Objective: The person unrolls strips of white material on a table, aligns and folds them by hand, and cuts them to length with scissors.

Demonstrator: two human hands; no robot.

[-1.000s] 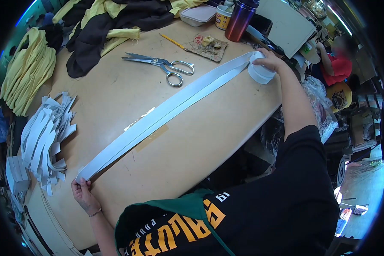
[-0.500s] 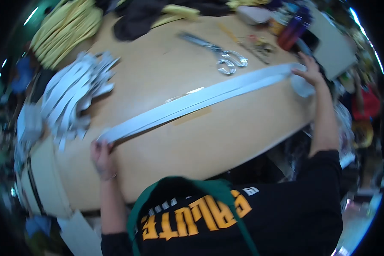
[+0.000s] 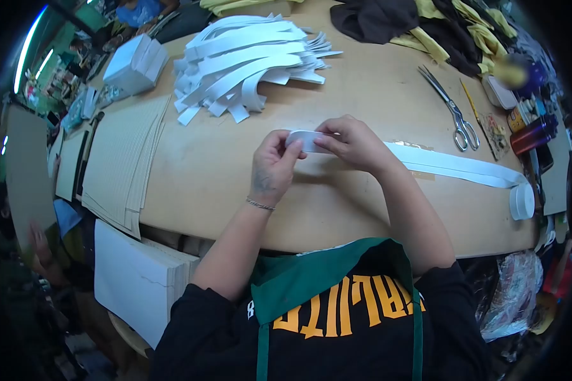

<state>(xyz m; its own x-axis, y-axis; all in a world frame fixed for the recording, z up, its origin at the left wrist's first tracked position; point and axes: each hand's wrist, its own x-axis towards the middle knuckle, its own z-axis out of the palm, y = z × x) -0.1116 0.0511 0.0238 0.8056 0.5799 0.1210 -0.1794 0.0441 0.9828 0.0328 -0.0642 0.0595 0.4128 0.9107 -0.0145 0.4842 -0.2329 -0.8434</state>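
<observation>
Both hands pinch the folded end of a flat white band (image 3: 306, 141) over the table. My left hand (image 3: 273, 166) holds the end between thumb and fingertips. Close beside it, my right hand (image 3: 357, 145) grips the same band with thumb and forefinger. Behind my right forearm, more of the band lies in two lengths side by side and runs right to a white roll (image 3: 522, 202) near the table's right end. Beyond my hands is a heap of cut white strips (image 3: 248, 54). Metal scissors (image 3: 452, 111) lie on the right, apart from my hands.
Stacked beige sheets (image 3: 124, 159) lie at the left edge, with a white box (image 3: 135, 62) behind them. Dark and yellow cloth (image 3: 413, 22) covers the far right. A pencil (image 3: 480, 117) and a dark bottle (image 3: 534, 134) are beyond the scissors. Another person (image 3: 136, 16) sits at the far left.
My hands were wide apart with the band stretched between them; now they are together at the band's end. My right hand has left the roll's side. The view has turned left.
</observation>
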